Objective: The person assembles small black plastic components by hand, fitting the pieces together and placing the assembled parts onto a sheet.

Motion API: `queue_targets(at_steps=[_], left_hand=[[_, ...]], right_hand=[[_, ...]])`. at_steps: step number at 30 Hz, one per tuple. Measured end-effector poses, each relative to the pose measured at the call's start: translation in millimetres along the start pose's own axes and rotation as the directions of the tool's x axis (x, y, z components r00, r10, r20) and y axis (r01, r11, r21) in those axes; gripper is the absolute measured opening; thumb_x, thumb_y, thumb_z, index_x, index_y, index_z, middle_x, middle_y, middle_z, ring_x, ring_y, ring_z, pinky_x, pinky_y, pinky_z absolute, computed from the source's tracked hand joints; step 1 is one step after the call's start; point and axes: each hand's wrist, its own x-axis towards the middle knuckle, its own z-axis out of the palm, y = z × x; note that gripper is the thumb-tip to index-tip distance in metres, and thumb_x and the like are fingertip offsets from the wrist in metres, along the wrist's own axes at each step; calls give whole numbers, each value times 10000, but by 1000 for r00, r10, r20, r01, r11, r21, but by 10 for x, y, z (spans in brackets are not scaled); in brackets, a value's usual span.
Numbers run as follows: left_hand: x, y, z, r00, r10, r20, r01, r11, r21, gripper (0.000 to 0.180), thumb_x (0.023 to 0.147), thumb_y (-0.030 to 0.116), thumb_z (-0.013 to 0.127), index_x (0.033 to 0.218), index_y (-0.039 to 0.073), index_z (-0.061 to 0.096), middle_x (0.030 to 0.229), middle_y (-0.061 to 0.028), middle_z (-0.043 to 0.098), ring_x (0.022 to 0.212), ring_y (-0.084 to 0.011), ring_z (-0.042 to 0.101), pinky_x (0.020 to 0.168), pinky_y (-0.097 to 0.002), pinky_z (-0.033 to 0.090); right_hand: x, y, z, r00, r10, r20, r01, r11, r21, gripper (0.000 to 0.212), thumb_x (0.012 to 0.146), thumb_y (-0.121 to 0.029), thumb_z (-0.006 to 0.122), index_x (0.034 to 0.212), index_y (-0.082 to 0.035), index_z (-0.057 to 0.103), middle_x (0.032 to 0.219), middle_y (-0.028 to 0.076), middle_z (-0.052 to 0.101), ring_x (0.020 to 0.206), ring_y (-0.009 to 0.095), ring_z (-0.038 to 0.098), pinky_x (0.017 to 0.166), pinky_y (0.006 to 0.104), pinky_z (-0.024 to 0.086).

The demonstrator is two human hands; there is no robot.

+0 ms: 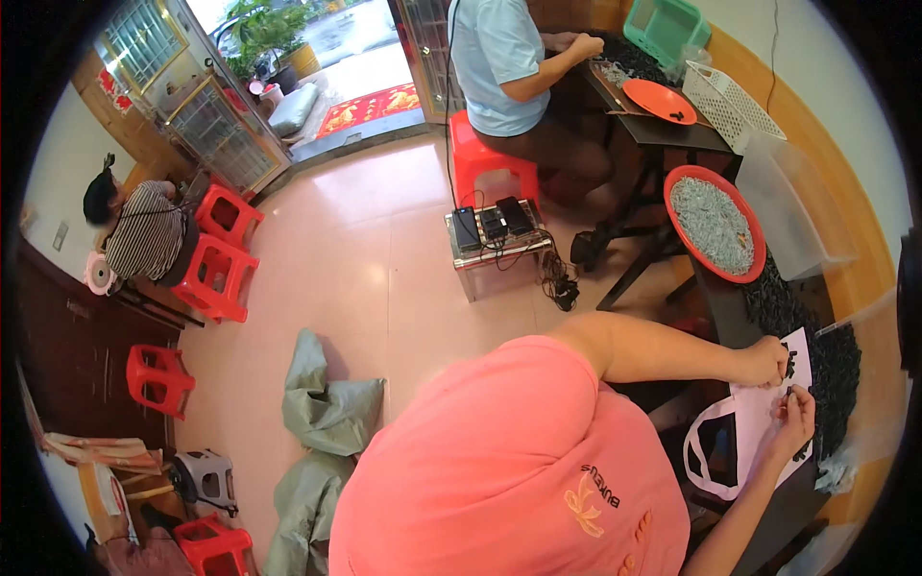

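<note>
My left hand (764,363) is closed at the upper part of a pale tote bag (759,415) with a looped handle, lying on the dark table. Its fingers are pinched beside small black pieces (790,362) on the bag; what they hold is hidden. Lower on the bag, my right hand (794,420) has its fingertips closed on a small black piece (789,392), too small to name. A large heap of similar black pieces (836,384) spreads over the table just beyond the bag.
A red basin (672,230) of small silvery pieces stands further up the table. A person in light blue (499,67) works beyond it by a red plate (658,101). Grey-green sacks (331,413), red stools (216,278) and a small stand (495,235) with cabled devices occupy the floor.
</note>
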Motion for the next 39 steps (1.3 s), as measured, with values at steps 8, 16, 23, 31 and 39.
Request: queue_targets(at_steps=[8,16,23,31,39], left_hand=[[-3,217,-223,988,-151,32,147,984,102,84,736,70,681,800,25,711,703,-87,673,575,-159,630,528,-303,516],[-100,475,-177,962,-245,119,265,942,-205,52,821,-14,656,868,-36,649,711,-76,631,554,-112,566,461,-224,432],[-142,516,-222,956,-270,117,291,921,-257,85,829,-19,659,900,-60,638,729,-98,638,579,-131,592,465,-228,436],[-117,518,-230,950,-282,136,309,912,-268,73,839,-26,645,904,-57,632,751,-112,650,572,-138,592,462,-222,431],[-139,559,-205,948,-302,102,317,927,-199,71,847,-31,636,909,-65,632,746,-107,647,564,-120,577,462,-212,420]], right_hand=[[85,49,5,996,-86,-39,79,984,-159,135,839,-91,614,950,-33,666,805,-9,608,727,91,548,652,223,429],[68,-432,185,997,-35,-68,30,997,-70,138,826,-58,605,932,-27,689,754,15,624,643,68,547,579,215,447],[93,-387,357,984,-169,62,180,939,-292,148,817,-69,594,929,3,661,752,25,625,674,83,543,584,247,433],[68,-281,351,981,-188,57,196,931,-306,133,848,-82,596,938,-9,661,800,23,647,693,80,554,616,240,451],[69,-223,355,953,-297,58,297,884,-361,111,868,-52,594,943,-12,665,774,-4,644,652,54,538,572,217,447]])
